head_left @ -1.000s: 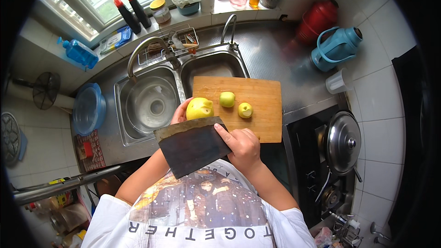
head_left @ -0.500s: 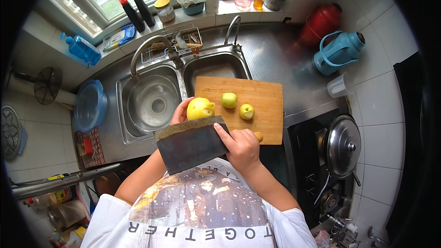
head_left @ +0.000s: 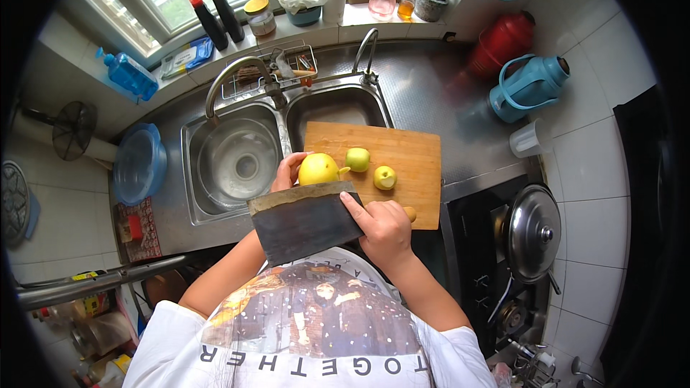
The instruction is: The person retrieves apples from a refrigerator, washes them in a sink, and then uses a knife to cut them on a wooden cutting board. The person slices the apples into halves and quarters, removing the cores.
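Note:
My left hand (head_left: 286, 172) grips a large round yellow fruit (head_left: 317, 168) at the left part of a wooden cutting board (head_left: 413, 162); some fingers are hidden behind it. A narrow strip, apparently peel, sticks out from the fruit's right side. My right hand (head_left: 386, 230) is closed on a cleaver (head_left: 305, 224), its index finger stretched along the dark, wide blade. The edge faces away from me, right at the fruit's near side. Two smaller green fruits, apple-like, lie on the board: a whole one (head_left: 357, 159) and one with a pale patch (head_left: 385, 178).
Behind the board is a double sink (head_left: 237, 151) with a curved faucet (head_left: 241, 65). A gas stove with a lidded pan (head_left: 535, 233) stands at right, a blue thermos (head_left: 528, 86) beyond it. Blue basins (head_left: 140, 165) sit at left; bottles and jars line the windowsill.
The cleaver has shifted slightly right and levelled along the fruit's near side. The yellow fruit has turned in my left hand, and the strip now juts out to the right.

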### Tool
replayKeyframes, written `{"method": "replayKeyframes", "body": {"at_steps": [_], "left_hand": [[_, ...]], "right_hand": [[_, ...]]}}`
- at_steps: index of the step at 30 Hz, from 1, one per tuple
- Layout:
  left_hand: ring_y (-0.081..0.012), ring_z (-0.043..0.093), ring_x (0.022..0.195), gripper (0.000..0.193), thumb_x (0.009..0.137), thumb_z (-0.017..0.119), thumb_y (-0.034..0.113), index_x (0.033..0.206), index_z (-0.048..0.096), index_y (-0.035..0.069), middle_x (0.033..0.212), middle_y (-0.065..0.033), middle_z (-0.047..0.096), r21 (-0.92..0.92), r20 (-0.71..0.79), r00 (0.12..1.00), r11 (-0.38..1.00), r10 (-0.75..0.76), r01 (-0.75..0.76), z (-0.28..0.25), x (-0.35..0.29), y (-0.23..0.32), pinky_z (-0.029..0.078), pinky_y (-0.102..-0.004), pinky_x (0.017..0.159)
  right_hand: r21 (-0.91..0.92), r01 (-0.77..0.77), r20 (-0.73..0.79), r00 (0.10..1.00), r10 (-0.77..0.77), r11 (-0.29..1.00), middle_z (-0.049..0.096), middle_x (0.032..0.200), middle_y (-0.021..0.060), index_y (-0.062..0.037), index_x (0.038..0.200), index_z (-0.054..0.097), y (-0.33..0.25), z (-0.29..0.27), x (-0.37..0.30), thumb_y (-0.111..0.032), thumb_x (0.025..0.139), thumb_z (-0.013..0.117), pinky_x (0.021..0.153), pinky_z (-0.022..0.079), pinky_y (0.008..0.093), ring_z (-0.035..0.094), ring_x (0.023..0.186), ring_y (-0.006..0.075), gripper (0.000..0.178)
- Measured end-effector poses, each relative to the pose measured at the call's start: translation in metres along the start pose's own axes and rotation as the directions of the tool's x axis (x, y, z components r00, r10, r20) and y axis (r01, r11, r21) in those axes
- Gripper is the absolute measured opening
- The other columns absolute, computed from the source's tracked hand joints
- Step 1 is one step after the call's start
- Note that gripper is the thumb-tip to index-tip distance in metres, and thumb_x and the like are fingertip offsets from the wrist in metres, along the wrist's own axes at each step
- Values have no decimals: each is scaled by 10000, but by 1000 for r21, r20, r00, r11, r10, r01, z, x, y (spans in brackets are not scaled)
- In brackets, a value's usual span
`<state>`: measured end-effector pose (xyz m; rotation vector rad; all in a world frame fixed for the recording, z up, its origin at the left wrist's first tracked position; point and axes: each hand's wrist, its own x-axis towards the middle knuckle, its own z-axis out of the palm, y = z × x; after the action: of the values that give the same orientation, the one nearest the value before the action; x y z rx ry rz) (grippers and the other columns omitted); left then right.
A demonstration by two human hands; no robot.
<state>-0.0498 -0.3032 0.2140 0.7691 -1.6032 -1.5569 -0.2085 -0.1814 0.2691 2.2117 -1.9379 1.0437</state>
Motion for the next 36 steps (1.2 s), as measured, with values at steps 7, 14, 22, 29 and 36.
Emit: {"method": "replayKeyframes", "body": {"at_steps": [7,14,22,29,36], "left_hand": [[-203,472,1110,616,753,696,112,1243,327,53,1183,-123,441,21,10,998,998,54,-54,3,-5,5,406,-319,933],[-213,469,1112,604,740,698,83,1232,348,64,1209,-136,431,10,-5,994,994,110,-110,1,-8,-7,415,-310,914],[-200,523,1075,621,658,697,-50,1186,381,35,1243,-106,467,172,50,997,984,-59,49,9,-9,26,440,-294,894],[-214,410,1212,694,635,690,-110,1207,342,70,1328,-126,373,-33,150,988,998,-41,47,12,-14,15,389,-341,985],[-204,413,1209,668,665,680,-100,1212,343,83,1330,-103,371,-106,138,990,994,-16,31,12,-13,7,410,-324,967]], "right_hand": [[-28,-36,12,999,36,999,419,578,62,-105,1095,625,-5,3,-2,33,594,550,508,366,348,456,521,234,524],[-73,-100,17,995,102,992,424,590,66,-107,1118,612,-2,6,-7,44,591,555,512,374,352,461,530,238,551],[163,-349,51,937,346,923,529,647,104,-122,1102,618,10,13,-16,4,701,590,561,429,345,527,584,279,422],[673,-728,493,576,652,134,488,561,-8,-39,702,513,21,8,-21,-135,852,582,449,370,212,452,479,65,191],[716,-691,495,601,627,97,493,577,2,-36,741,500,27,4,-31,-136,862,574,444,373,212,448,480,65,174]]}}
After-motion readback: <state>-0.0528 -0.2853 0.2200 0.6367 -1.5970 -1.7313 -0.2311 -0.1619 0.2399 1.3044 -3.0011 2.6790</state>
